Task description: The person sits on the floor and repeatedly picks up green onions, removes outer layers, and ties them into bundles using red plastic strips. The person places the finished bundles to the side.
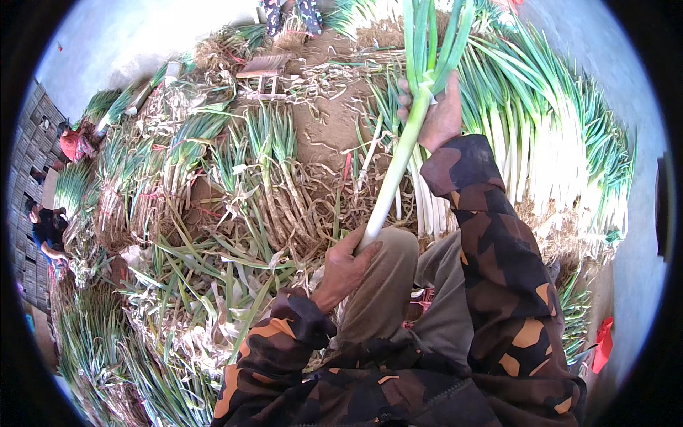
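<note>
A long green onion (397, 165) slants up across my knees, its white stem clean and its green leaves fanning out at the far end. My left hand (341, 269) is closed around the lower white end, just over my left knee. Higher up, my right hand (443, 115) grips the stem where the leaves part, palm turned up. The root end is hidden inside my left hand. Beside my right forearm stands a thick row of cleaned green onions (533, 144), white stems towards me. A few more white stems (427, 200) lie under my right wrist.
Unpeeled onions with brown roots (288, 203) lie ahead to the left. Peeled-off leaves (213, 288) cover the ground by my left arm. A low wooden stool (265, 72) stands farther off. Two people (74, 144) (47, 235) sit at the far left; another person's legs (292, 16) show at the top.
</note>
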Demonstrator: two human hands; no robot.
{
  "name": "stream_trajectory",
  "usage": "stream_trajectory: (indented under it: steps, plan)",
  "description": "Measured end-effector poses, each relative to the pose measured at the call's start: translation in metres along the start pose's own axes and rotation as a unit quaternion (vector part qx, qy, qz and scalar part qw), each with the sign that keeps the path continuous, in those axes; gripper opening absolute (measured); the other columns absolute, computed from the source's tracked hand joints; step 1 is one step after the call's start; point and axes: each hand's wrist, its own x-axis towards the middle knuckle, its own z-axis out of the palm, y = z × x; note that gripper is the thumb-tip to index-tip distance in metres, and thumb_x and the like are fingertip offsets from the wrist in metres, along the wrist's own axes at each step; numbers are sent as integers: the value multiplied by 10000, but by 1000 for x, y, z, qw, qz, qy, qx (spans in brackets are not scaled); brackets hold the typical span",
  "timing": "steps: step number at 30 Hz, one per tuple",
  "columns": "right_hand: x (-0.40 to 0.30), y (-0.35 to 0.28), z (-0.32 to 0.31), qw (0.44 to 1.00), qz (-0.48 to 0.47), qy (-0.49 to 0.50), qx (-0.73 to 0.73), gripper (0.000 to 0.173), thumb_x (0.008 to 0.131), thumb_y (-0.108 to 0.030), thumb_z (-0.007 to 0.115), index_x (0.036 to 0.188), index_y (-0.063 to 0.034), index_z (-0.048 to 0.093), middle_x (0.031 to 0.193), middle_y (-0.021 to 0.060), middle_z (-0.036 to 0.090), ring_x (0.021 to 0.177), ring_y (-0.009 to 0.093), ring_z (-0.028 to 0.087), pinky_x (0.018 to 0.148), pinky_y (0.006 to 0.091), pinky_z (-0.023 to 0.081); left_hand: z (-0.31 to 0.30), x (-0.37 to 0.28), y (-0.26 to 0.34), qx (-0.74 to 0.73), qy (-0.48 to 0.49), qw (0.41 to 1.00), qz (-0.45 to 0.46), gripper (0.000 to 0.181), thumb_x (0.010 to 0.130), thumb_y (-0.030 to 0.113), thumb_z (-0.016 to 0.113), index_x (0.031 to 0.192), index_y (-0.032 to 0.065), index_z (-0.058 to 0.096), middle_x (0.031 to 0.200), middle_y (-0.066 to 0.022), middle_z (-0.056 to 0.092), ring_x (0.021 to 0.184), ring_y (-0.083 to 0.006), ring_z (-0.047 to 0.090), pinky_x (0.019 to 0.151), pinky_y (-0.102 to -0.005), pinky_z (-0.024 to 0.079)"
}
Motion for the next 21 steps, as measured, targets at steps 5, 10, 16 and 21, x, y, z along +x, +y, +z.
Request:
stream_trajectory:
  steps: [5, 10, 16, 21]
  plan:
    - [10, -3, -13, 1000, 11, 2, 28, 492, 921, -543, 348, 1069, -101, 506, 840, 64, 579, 610, 141, 454, 529, 266, 405, -7, 0, -13, -57, -16, 998, -17, 270, 894, 192, 572, 1080, 1, 613, 848, -93, 657, 739, -106, 579, 679, -261, 471]
    - [19, 1, -26, 997, 32, -14, 67, 513, 922, -554, 322, 1060, -97, 509, 813, 56, 566, 574, 113, 458, 475, 233, 406, -22, -3, -21, -81, -55, 989, -107, 350, 935, 300, 490, 843, -9, 627, 692, -39, 590, 611, -95, 502, 560, -252, 415]
    - [40, 11, -52, 978, 121, 11, 172, 580, 890, -555, 410, 1097, -19, 485, 824, 63, 508, 617, 124, 422, 512, 239, 412, -75, -2, -25, -255, -40, 931, -259, 619, 950, 469, 346, 528, 35, 472, 621, -123, 567, 565, -192, 525, 553, -314, 432]
    - [45, 5, -70, 976, 98, -80, 176, 549, 915, -541, 347, 1147, -56, 458, 971, 101, 551, 623, 136, 426, 532, 267, 423, -89, -7, -25, -262, -55, 931, -249, 356, 932, 325, 488, 740, 29, 540, 705, -86, 583, 617, -138, 542, 575, -266, 451]
